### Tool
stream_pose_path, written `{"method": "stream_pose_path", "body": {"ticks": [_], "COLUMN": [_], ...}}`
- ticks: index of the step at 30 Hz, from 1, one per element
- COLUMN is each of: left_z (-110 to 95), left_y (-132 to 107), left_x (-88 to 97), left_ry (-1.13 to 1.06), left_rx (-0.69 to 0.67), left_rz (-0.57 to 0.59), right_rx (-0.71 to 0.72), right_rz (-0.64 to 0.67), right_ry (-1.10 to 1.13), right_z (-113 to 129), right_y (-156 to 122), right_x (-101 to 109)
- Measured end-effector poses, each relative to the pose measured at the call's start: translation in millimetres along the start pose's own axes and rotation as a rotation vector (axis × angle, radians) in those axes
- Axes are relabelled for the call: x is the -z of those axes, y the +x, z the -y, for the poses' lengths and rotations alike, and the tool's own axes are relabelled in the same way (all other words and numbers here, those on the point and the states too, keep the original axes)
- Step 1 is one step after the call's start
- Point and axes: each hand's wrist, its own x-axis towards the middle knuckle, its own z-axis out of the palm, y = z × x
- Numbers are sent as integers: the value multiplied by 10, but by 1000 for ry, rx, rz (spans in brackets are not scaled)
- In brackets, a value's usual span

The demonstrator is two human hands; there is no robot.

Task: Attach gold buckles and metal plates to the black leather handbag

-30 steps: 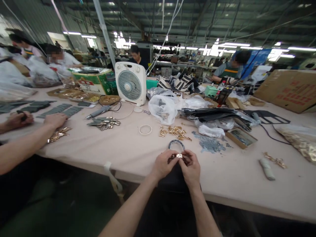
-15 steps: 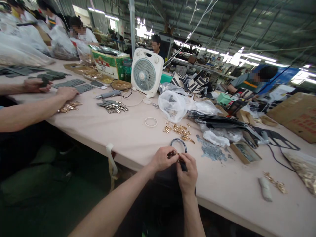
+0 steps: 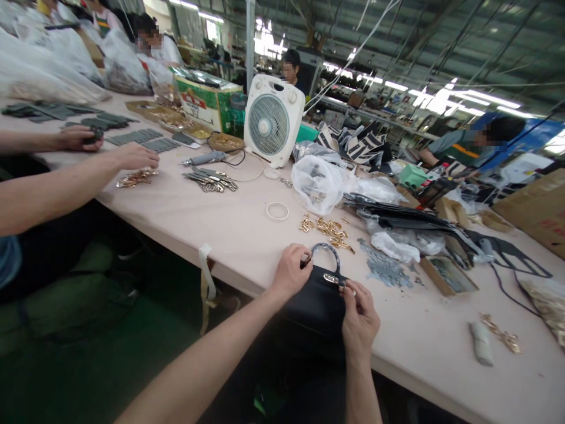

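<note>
A small black handbag with a curved handle lies at the near edge of the pale table. My left hand grips the bag's top left corner by the handle's base, fingers closed. My right hand pinches at the gold metal clasp on the bag's front, fingers closed. A scatter of gold metal fittings lies just beyond the bag.
A white box fan stands mid-table, with a clear plastic bag, a white ring and grey scraps nearby. A co-worker's arms reach in at left beside grey strips. A cardboard box sits at right.
My hands have spread apart on the bag: the left stays at the handle, the right has dropped to the clasp. The bag's black front now shows. The view has swung right.
</note>
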Motion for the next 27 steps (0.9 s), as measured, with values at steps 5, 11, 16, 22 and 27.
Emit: {"method": "stream_pose_path", "body": {"ticks": [5, 11, 16, 22, 27], "left_z": [-11, -158, -72, -177, -289], "left_y": [-41, -59, -115, -156, -98], "left_x": [-78, -82, -62, -22, 28], "left_ry": [193, -22, -350, -904, -1216], "left_rx": [39, 170, 418, 878, 1146], "left_rz": [47, 122, -26, 177, 503], "right_rx": [114, 168, -65, -304, -329], "right_rz": [381, 416, 228, 230, 178], "right_ry": [-73, -114, -103, 19, 75], "right_z": [27, 99, 26, -5, 11], "right_y": [-24, 66, 192, 289, 303], "right_x": [130, -104, -136, -45, -18]}}
